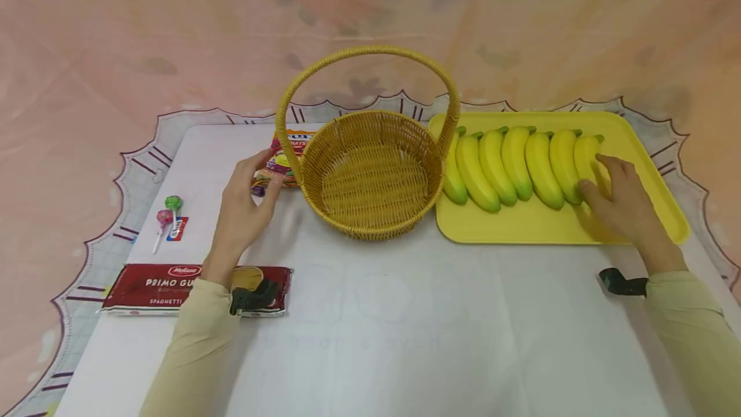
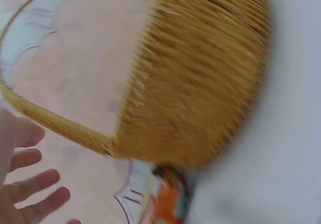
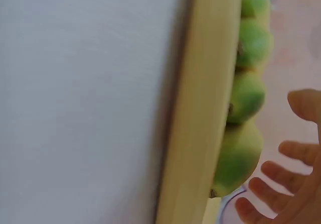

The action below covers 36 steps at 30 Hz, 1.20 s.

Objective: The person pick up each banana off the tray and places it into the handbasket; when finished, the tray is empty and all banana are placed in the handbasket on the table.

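A woven yellow-brown basket [image 1: 370, 230] with a tall arched handle [image 1: 370, 50] stands at the back middle of the table. My left hand [image 1: 246, 208] hovers left of it, fingers spread and holding nothing, beside a colourful candy bag [image 1: 292, 143] partly hidden behind the basket. In the left wrist view, the fingers [image 2: 37, 184] are apart from the basket wall [image 2: 200, 73]. To the right, several green-tipped bananas [image 1: 541, 166] lie in a row on a yellow tray [image 1: 521, 229]. Above the tray's right part, my right hand [image 1: 625, 204] has its loosely bent fingers around the rightmost banana [image 1: 586, 156], not gripping it.
At the left lie two lollipops [image 1: 165, 217], one green and one pink, with a small red and blue wrapper [image 1: 178, 229]. Nearer me is a dark red spaghetti packet [image 1: 150, 288], partly covered by my left forearm. A patterned cloth [image 1: 231, 31] hangs behind the white table [image 1: 405, 327].
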Tool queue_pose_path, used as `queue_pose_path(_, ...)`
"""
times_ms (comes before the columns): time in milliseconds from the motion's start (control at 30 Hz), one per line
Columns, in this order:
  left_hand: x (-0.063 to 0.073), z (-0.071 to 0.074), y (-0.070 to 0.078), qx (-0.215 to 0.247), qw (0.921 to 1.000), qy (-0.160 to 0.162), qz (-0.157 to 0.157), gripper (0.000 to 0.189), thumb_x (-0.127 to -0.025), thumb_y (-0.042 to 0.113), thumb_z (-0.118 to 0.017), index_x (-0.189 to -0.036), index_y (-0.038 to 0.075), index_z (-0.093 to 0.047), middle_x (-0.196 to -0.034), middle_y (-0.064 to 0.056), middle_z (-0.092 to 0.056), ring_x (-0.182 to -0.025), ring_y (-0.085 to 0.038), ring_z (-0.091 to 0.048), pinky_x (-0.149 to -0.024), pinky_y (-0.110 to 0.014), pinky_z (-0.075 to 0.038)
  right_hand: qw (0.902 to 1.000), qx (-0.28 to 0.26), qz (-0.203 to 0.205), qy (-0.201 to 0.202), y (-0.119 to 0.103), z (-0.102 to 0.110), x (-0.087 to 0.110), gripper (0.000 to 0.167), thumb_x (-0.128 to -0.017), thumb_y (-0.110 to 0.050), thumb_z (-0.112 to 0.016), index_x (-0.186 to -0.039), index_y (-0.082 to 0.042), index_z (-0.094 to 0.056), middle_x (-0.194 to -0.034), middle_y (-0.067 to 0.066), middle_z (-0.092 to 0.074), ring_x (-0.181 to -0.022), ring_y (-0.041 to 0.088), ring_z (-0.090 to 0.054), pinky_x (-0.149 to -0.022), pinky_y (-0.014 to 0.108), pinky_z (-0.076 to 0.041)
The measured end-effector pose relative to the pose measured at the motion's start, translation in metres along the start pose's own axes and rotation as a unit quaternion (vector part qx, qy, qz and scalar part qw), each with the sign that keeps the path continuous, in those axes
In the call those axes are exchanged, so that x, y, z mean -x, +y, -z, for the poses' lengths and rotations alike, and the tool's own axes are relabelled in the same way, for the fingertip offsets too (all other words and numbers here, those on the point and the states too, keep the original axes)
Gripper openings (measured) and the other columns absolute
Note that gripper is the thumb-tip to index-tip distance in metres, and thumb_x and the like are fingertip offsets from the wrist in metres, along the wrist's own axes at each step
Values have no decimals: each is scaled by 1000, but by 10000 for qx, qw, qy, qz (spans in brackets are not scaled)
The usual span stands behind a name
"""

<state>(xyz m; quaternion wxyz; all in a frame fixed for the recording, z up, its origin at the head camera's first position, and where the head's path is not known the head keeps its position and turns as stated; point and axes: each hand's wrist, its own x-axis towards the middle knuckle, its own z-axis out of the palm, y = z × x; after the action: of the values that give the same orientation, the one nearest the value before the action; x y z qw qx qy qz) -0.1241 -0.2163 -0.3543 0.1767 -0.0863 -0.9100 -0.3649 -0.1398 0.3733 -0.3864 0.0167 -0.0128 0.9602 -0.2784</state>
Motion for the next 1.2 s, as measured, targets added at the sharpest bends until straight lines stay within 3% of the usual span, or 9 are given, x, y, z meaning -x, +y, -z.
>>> queue_pose_path(133,-10,-6,13,1074,9920,642,150,43,-96,19,-55,-138,15,-46,-132,-9,-53,-124,-21,-51,-99,-48,-44,9966,-550,-601,92,9,5,-12,73,-99,-44,-35,-149,3,-11,-146,37,-17,-129,57,-24,-99,68,-25)
queue_pose_path(267,-20,-13,27,1828,9793,847,195,42,-96,17,-54,-137,15,-46,-132,-6,-52,-124,-19,-51,-102,-45,-43,9898,-806,-1168,-162,13,4,-24,83,-95,-55,-33,-150,1,-6,-150,33,-16,-131,54,-24,-102,66,-26)
queue_pose_path(567,-32,-15,62,2318,9616,1473,16,36,-94,-1,-48,-130,2,-52,-126,-14,-52,-116,-22,-54,-92,-26,-50,9920,-300,-1181,-320,17,0,-34,87,-94,-57,-33,-148,6,-6,-142,39,-26,-124,55,-30,-100,65,-28)
queue_pose_path(667,-36,-15,62,2345,9610,1463,5,34,-95,3,-50,-129,3,-53,-125,-15,-53,-114,-21,-54,-90,-24,-50,9920,-309,-1187,-309,18,1,-33,87,-95,-57,-34,-148,7,-7,-142,39,-26,-124,56,-30,-100,65,-28)
queue_pose_path(900,-41,-21,44,2621,9596,1023,-73,35,-98,12,-50,-133,11,-52,-114,-18,-59,-107,-15,-57,-96,-31,-48,9919,-442,-1178,-156,16,2,-20,83,-96,-53,-36,-148,6,-10,-140,40,-28,-122,56,-31,-98,65,-28)
queue_pose_path(1067,-42,-22,40,2553,9609,1056,-172,35,-98,13,-50,-133,12,-51,-110,-16,-60,-104,-13,-58,-95,-30,-49,9899,-543,-1311,-30,6,0,-9,83,-95,-55,-36,-150,0,-10,-144,36,-26,-124,53,-30,-98,66,-29)
queue_pose_path(1200,-44,-21,39,2526,9616,1052,-212,35,-98,12,-49,-133,10,-51,-108,-13,-60,-105,-15,-59,-95,-30,-48,9912,-617,-1169,116,-5,-4,0,80,-95,-54,-39,-151,-4,-12,-144,34,-28,-124,52,-31,-97,66,-30)
